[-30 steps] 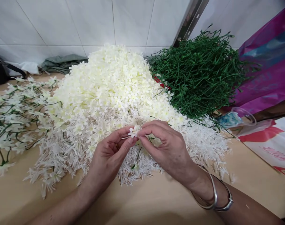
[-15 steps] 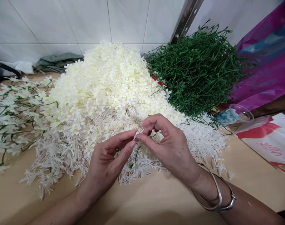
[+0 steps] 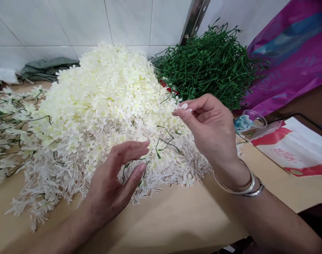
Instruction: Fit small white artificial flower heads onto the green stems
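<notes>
My right hand [image 3: 211, 123], raised at the right of the white pile, pinches a small white artificial flower [image 3: 185, 106] between thumb and fingertips. My left hand [image 3: 118, 176] is over the pile's front, thumb and fingers apart. A dark green stem [image 3: 126, 171] shows behind its gap; whether the hidden lower fingers touch it I cannot tell. Around both hands spreads a large heap of white artificial flowers [image 3: 105, 84], with a layer of thin white pieces [image 3: 73, 169] along its front. Between my hands, a branched green stem [image 3: 167, 143] lies on the heap.
Bare green stems [image 3: 203, 67] are heaped at the back right, beside a purple plastic bag [image 3: 290, 60]. A clear plastic cup [image 3: 252, 120] and a red-and-white packet [image 3: 295, 148] lie on the table [image 3: 161, 225] at right. Finished-looking flower sprays [image 3: 7, 130] lie at left.
My hands have come apart from their shared pinch. The right hand has moved up and right with a white flower; the left has opened. The view has shifted rightward.
</notes>
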Demonstrator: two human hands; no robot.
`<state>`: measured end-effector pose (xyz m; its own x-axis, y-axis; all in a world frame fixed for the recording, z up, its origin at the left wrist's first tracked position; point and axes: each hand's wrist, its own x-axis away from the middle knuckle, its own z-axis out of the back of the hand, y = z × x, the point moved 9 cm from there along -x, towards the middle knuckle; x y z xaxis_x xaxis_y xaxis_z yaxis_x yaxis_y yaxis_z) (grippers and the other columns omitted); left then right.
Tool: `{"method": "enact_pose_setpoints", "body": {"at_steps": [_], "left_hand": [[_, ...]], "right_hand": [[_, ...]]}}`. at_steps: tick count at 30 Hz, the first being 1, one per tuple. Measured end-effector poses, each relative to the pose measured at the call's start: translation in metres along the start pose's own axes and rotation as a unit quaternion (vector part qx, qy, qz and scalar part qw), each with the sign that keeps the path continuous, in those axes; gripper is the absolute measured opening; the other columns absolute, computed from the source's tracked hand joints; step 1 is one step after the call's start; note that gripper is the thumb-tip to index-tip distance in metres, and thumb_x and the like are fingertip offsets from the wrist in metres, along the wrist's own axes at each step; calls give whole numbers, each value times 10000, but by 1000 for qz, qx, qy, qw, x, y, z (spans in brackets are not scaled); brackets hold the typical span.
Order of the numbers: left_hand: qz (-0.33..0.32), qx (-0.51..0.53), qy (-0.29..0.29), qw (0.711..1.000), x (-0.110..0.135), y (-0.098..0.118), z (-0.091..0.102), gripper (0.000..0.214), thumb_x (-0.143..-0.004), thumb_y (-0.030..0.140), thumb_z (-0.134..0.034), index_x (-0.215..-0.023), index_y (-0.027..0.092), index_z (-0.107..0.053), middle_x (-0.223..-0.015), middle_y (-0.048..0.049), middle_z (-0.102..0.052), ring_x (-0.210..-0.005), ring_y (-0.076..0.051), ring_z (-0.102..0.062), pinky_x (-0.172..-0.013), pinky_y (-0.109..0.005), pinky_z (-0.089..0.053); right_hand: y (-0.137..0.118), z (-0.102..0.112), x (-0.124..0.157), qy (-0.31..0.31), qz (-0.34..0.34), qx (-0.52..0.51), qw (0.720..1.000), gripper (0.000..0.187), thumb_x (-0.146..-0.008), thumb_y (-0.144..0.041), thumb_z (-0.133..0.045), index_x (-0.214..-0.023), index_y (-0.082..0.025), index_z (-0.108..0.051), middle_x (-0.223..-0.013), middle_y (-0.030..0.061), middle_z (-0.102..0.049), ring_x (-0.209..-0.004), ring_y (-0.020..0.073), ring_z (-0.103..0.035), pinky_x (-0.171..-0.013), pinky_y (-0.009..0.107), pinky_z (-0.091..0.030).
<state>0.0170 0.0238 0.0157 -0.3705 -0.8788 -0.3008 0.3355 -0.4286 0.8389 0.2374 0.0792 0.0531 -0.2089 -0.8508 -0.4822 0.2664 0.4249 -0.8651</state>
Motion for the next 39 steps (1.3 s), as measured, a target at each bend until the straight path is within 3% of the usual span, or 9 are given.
{"method": "enact_pose_setpoints", "body": {"at_steps": [4,8,13,18,21,24,29,32,39], "left_hand": [[-95,-161,-24,982,-14,23,-8,161,-1017,176,-592,-1164,229,-630,-1248,-79,-740,-1127,-200,-733,-909,-307,-589],[-166,-262,-51,949,-36,30,-25,175,-1025,151,-535,-1104,147,-691,-1136,-130,-736,-1044,-263,-725,-882,-398,-565],[-135,-307,-76,939,-72,20,-42,156,-998,191,-593,-1004,142,-742,-1054,-125,-705,-979,-291,-670,-889,-447,-516],[-81,-356,-153,918,-87,21,-81,196,-981,319,-659,-962,153,-760,-964,-118,-733,-923,-304,-677,-867,-450,-493],[-56,-400,-181,897,-92,21,-93,146,-933,257,-690,-851,156,-755,-882,-123,-750,-869,-317,-689,-826,-439,-485],[-26,-338,-182,923,-96,18,-83,143,-905,162,-673,-791,189,-754,-832,-81,-770,-787,-272,-695,-787,-400,-476],[70,-64,-66,993,-92,3,-25,127,-894,331,-723,-830,242,-787,-764,-16,-772,-625,-174,-625,-608,-292,-459],[109,82,-32,990,-78,-7,-6,164,-879,380,-754,-899,221,-790,-911,-40,-784,-774,-181,-672,-702,-283,-522],[158,280,-41,946,-43,-24,-9,100,-976,333,-691,-926,247,-680,-962,-12,-717,-990,-173,-652,-920,-278,-503]], "right_hand": [[10,10,-10,2,28,56,998,290,-894,-423,-793,-826,-276,-552,-872,19,-653,-822,192,-648,-790,373,-566],[13,3,-7,-12,40,50,998,237,-897,-317,-776,-826,-255,-558,-799,-18,-601,-744,150,-592,-730,317,-519],[16,13,-9,46,35,-2,998,160,-858,-155,-770,-833,-235,-633,-791,-28,-614,-716,135,-578,-690,300,-484],[16,21,-12,65,37,26,997,126,-881,-229,-770,-859,-241,-646,-820,-13,-660,-758,153,-624,-710,306,-520],[20,20,-13,62,18,13,998,134,-876,-258,-772,-853,-238,-642,-822,-10,-672,-776,157,-636,-736,311,-531],[23,20,-13,61,9,-14,998,129,-858,-241,-771,-841,-232,-644,-815,-13,-669,-768,150,-628,-745,306,-525],[27,15,-13,36,-21,-28,999,107,-855,-275,-765,-858,-241,-663,-799,-19,-670,-726,141,-598,-691,298,-497],[28,0,-9,-21,-51,-70,996,117,-831,-291,-791,-857,-236,-690,-772,-24,-670,-707,140,-596,-666,299,-487],[30,-35,8,-129,-140,-180,965,358,-712,-493,-917,-803,-226,-697,-733,-28,-682,-673,130,-629,-666,286,-545]]}}
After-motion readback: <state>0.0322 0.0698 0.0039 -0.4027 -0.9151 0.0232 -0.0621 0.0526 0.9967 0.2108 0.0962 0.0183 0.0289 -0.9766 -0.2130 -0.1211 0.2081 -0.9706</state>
